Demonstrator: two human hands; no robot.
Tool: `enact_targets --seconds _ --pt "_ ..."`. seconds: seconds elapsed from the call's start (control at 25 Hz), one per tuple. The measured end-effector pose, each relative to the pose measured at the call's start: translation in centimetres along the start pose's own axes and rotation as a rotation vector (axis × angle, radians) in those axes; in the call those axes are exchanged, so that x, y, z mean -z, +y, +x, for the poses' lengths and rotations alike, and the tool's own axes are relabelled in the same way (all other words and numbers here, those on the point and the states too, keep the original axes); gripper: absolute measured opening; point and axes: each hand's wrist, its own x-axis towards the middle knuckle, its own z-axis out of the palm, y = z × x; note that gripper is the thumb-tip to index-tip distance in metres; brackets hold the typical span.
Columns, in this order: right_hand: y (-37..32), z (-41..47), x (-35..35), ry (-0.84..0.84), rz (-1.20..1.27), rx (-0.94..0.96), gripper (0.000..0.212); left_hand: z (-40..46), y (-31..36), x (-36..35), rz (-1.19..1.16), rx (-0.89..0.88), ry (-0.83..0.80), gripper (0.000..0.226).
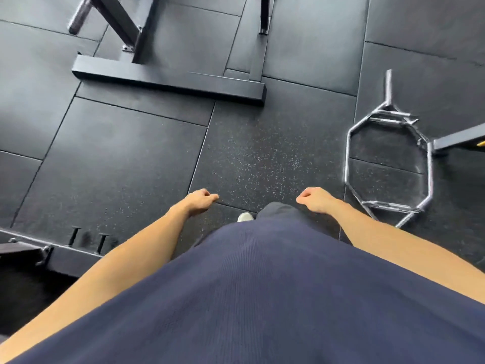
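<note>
I look straight down at a black rubber gym floor (249,153). My left hand (200,202) hangs in front of my body at centre left, its fingers loosely curled and holding nothing. My right hand (313,199) hangs at centre right in the same loose curl, also holding nothing. Both hands are apart from every piece of equipment. A chrome hex bar (430,166) lies flat on the floor to the right of my right hand. My navy shirt (262,298) fills the bottom of the view, and a white shoe tip (245,217) shows below it.
A black steel rack base (168,80) with an angled upright stands on the floor at the upper left. Another black frame with pegs (65,248) sits at the lower left. A dark beam end (459,139) reaches in from the right edge, over the hex bar.
</note>
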Motion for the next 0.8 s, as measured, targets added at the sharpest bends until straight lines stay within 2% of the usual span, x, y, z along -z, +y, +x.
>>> enact_targets --seconds 0.24,0.44,0.68,0.8 --pt "-12.9 10.9 8.4 -0.101 -0.129 0.063 0.027 6.9 1.4 10.0 -0.233 0.122 -0.022 0.054" --pt "-25.3 21.3 13.8 -0.195 -0.306 0.183 0.029 13.2 0.5 17.4 -0.253 0.224 -0.029 0.054" --pt "-44.9 30.7 19.8 -0.288 -0.577 0.403 0.027 17.6 -1.1 29.0 -0.56 0.428 0.124 0.046" --pt "-53.1 33.6 20.6 -0.323 -0.727 0.518 0.03 19.4 -1.9 32.1 -0.701 0.493 0.161 0.046"
